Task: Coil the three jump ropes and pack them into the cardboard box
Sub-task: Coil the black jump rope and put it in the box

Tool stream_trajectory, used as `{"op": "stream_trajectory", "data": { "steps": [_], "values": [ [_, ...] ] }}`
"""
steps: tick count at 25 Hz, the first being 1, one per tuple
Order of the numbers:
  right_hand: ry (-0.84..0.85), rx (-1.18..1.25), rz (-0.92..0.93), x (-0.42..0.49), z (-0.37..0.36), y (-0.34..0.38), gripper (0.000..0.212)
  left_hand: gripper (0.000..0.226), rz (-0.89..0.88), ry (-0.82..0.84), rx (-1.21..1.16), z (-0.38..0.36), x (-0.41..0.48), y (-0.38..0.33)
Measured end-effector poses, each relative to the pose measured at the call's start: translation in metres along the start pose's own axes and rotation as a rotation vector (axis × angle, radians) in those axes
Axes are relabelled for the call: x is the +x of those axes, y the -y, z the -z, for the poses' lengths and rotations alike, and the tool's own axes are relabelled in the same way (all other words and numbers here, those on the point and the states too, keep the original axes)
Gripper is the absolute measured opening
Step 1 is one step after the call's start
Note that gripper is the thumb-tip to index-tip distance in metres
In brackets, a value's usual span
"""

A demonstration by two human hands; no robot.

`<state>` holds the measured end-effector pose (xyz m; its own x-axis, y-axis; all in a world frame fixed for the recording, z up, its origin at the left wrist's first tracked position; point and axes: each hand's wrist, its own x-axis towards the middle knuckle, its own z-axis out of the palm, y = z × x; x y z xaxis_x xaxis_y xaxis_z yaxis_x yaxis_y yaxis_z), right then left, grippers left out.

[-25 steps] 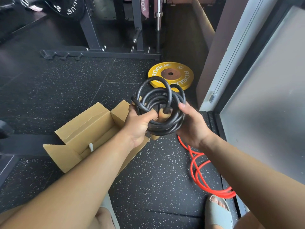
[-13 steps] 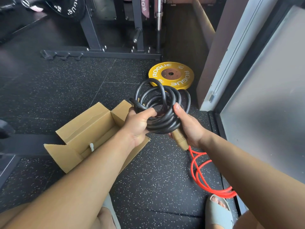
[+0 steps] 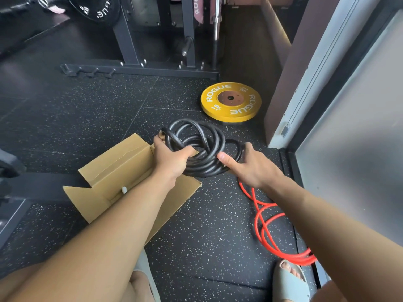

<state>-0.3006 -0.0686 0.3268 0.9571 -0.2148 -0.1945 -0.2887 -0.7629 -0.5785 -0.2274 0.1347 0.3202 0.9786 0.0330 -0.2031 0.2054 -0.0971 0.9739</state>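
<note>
Head view: the black rope (image 3: 196, 149) was coiled and held just above the box's (image 3: 122, 171) far right flap, not yet inside. The coil's long axis ran left to right, its open face tilted up. The left hand (image 3: 172, 162) had its fingers clamped round the strands. The right hand (image 3: 250, 166) hooked the outer loop, thumb pressed on it. The red rope (image 3: 268, 225) lay loose along the floor's right edge, uncoiled. A white piece (image 3: 123, 190) showed in the box, perhaps the third rope.
</note>
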Motion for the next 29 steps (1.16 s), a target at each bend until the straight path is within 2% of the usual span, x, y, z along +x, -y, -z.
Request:
{"op": "stream_trajectory", "data": {
  "steps": [2,4,7,10,12,14,16,20,24,26,29],
  "values": [
    [0.051,0.077,0.045,-0.001,-0.015,0.006,0.118,0.059,0.038,0.02,0.049,0.013,0.007,0.007],
    [0.126,0.141,0.066,-0.002,-0.038,0.023,0.128,0.069,0.112,0.028,0.113,0.034,0.02,0.016],
    [0.181,0.189,0.069,0.02,-0.074,0.049,0.128,0.079,0.218,-0.015,0.174,0.071,0.038,0.028],
    [0.246,0.234,0.15,0.046,-0.111,0.074,0.118,0.085,0.279,-0.094,0.199,0.113,0.058,0.046],
    [0.321,0.286,0.149,0.061,-0.143,0.09,0.122,0.09,0.291,-0.167,0.254,0.139,0.07,0.063],
    [0.342,0.369,0.141,0.081,-0.181,0.103,0.125,0.089,0.283,-0.241,0.282,0.161,0.087,0.086],
    [0.376,0.403,0.137,0.108,-0.213,0.11,0.118,0.084,0.288,-0.283,0.289,0.178,0.106,0.108],
    [0.502,0.226,0.133,0.15,-0.246,0.117,0.114,0.091,0.327,-0.334,0.316,0.194,0.135,0.158],
    [0.604,-0.037,0.182,0.194,-0.294,0.118,0.083,0.096,0.43,-0.362,0.293,0.2,0.157,0.214],
    [0.62,-0.171,0.245,0.213,-0.314,0.116,0.071,0.106,0.451,-0.352,0.26,0.201,0.163,0.239],
    [0.58,-0.329,0.355,0.238,-0.331,0.112,0.066,0.116,0.433,-0.359,0.184,0.195,0.172,0.263]
  ]
}}
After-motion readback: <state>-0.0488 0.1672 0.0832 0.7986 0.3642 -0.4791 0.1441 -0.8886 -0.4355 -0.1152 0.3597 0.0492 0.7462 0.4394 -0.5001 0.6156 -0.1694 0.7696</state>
